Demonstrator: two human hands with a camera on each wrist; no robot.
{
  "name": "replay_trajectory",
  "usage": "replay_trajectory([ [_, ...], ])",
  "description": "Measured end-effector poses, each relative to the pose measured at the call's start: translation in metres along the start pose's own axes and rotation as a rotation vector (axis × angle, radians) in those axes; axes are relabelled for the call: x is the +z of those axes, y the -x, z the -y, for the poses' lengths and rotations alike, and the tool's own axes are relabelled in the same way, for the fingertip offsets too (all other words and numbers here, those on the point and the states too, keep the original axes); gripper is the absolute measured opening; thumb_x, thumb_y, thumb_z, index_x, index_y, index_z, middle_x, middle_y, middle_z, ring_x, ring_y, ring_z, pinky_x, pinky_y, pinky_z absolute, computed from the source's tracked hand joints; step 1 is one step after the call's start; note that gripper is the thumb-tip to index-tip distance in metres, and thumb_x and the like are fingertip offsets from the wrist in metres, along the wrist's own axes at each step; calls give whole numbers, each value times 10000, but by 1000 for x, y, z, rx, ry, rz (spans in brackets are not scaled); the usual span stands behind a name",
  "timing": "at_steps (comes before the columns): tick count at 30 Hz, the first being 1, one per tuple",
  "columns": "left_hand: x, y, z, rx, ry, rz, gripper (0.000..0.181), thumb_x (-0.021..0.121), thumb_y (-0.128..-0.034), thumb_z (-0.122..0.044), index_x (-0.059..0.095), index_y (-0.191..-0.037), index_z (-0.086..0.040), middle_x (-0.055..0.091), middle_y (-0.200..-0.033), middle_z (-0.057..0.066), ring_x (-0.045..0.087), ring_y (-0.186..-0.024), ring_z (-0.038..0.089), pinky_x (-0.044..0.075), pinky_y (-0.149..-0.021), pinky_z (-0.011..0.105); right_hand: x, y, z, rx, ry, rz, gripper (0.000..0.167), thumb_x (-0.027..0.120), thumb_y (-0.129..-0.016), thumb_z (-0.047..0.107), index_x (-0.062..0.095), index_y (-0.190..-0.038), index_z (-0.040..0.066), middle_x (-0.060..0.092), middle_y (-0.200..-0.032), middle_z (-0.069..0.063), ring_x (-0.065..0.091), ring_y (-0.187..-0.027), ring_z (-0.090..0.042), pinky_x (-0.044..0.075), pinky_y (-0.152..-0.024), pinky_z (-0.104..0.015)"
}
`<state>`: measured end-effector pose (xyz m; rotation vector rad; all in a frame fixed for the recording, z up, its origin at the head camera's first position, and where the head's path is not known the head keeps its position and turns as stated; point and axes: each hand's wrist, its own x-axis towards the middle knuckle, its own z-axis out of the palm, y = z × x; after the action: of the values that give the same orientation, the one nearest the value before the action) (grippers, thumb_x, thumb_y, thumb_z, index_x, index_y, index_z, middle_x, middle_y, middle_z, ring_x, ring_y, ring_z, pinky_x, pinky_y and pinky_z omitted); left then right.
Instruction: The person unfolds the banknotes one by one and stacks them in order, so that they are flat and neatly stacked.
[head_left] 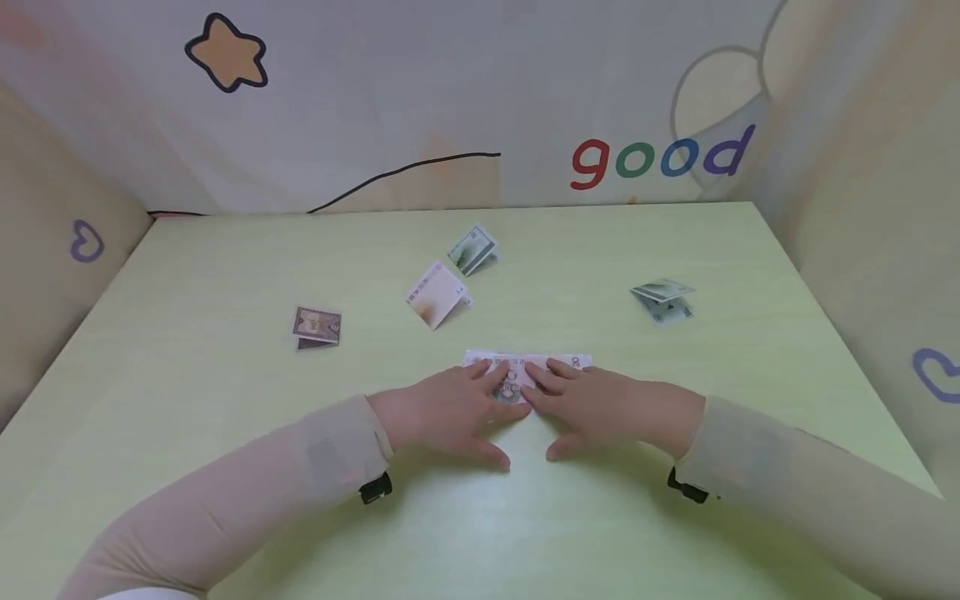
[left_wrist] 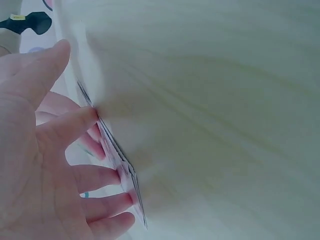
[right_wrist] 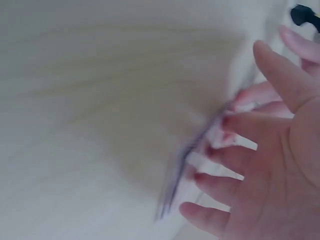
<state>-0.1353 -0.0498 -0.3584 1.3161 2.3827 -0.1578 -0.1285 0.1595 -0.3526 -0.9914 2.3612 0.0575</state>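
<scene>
So the folded note (head_left: 513,388) sits near the middle of the table (head_left: 525,517), its long axis running left to right across the person's front, with the far long edge pretty much straight. Both hands are palm down on it: left hand (head_left: 453,408) and right hand (head_left: 603,408) come in from either side, angled toward each other, forearms slanting in from the lower corners. Fingers are spread and fairly straight, pressing the paper and not gripping anything, with both thumbs sticking out on the near side, off the note. Print-wise, there's what looks like a sideways "20" at its right end, the rest is too small to read. Colorful lettering (head_left: 666,158) on the wall behind says "good".
</scene>
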Motion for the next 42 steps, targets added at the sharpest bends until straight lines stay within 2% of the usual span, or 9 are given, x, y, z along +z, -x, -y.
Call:
replay_trajectory([
  [7, -1, 0, -2, -13, -8, 13, 736, 484, -844, -653, 314, -1458, -285, 161, -1507, 206, 161, -1363, 420, 207, -1087, 466, -7, 7, 3, -11, 24, -15, 720, 565, -887, 483, 316, -1462, 129, 171, -1537, -97, 166, -1387, -332, 257, -1033, -564],
  [13, -1, 1, -3, -1, 2, -4, 733, 496, -843, -645, 333, -1452, -271, 163, -1505, 212, 171, -1359, 421, 227, -1078, 473, -10, 7, 4, -32, 12, -62, 663, 578, -894, 447, 404, -1413, 74, 249, -1505, -145, 266, -1350, -354, 315, -1010, -541],
  [20, -1, -2, -2, 4, 5, 6, 723, 492, -845, -645, 315, -1456, -301, 145, -1515, 193, 160, -1372, 388, 222, -1082, 461, -3, 1, -2, 46, 70, -80, 803, 554, -883, 514, 251, -1473, 61, 153, -1537, -130, 220, -1356, -393, 313, -1012, -540],
  [28, -1, 2, 1, -10, 72, 12, 708, 490, -849, -641, 329, -1451, -307, 108, -1525, 181, 115, -1383, 379, 196, -1087, 481, -2, -4, -3, 36, 58, -71, 851, 536, -866, 570, 224, -1481, 71, 128, -1546, -104, 199, -1359, -403, 302, -1028, -519],
  [33, 1, 3, 6, 0, 91, 7, 660, 497, -863, -613, 375, -1433, -303, 125, -1534, 143, 115, -1396, 329, 214, -1068, 528, -3, -4, -1, 40, 66, -80, 861, 541, -859, 577, 222, -1483, 76, 131, -1548, -92, 203, -1358, -400, 318, -1014, -528],
  [38, 0, 6, 7, 34, 92, -25, 599, 523, -874, -571, 460, -1391, -274, 206, -1523, 113, 167, -1397, 271, 248, -1056, 523, -2, -2, 0, 51, 46, -86, 876, 555, -847, 581, 229, -1481, 71, 127, -1553, -62, 215, -1350, -410, 322, -1002, -548],
  [40, -1, 8, 9, 39, 89, -62, 583, 525, -886, -547, 467, -1387, -254, 245, -1512, 106, 202, -1389, 255, 260, -1059, 497, -1, -1, 0, 51, 41, -91, 874, 551, -849, 583, 227, -1482, 73, 128, -1552, -58, 207, -1357, -398, 300, -1019, -544],
  [42, -2, 9, 13, 17, 90, -112, 576, 520, -898, -528, 458, -1392, -238, 282, -1501, 92, 246, -1375, 241, 273, -1063, 454, -1, -1, -1, 47, 42, -100, 872, 543, -851, 587, 224, -1483, 77, 129, -1552, -62, 189, -1368, -382, 276, -1035, -538],
])
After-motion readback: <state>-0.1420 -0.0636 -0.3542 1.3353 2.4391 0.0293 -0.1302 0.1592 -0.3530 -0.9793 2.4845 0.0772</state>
